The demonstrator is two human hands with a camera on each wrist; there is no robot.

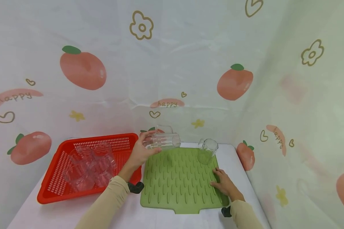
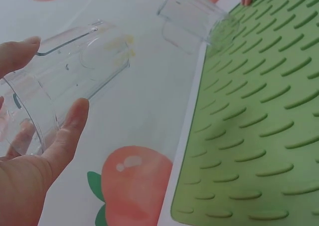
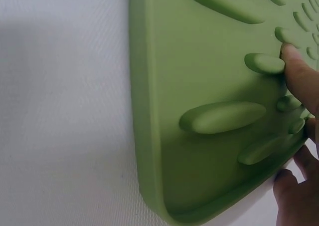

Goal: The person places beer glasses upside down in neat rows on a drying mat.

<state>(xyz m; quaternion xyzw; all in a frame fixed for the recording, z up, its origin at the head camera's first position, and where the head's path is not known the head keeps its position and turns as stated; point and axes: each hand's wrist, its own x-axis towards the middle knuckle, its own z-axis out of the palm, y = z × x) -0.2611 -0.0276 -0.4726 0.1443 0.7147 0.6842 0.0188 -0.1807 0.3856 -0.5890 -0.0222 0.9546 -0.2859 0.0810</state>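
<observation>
My left hand (image 1: 140, 152) holds a clear glass mug (image 1: 167, 141) on its side above the far left part of a green ridged drying mat (image 1: 180, 178). Its handle points up in the head view. In the left wrist view, thumb and fingers wrap one end of this mug (image 2: 75, 66). A second clear mug (image 1: 208, 151) stands at the mat's far right corner. At the mat's right edge is my right hand (image 1: 225, 183), its thumb on the ridged top. In the right wrist view the other fingers (image 3: 294, 191) curl at the edge's outer side.
To the left, a red perforated basket (image 1: 53, 195) holds several clear glass mugs (image 1: 87, 168). White cloth (image 1: 126, 216) covers the table. A fruit-print curtain (image 1: 172, 63) hangs behind and along the right side.
</observation>
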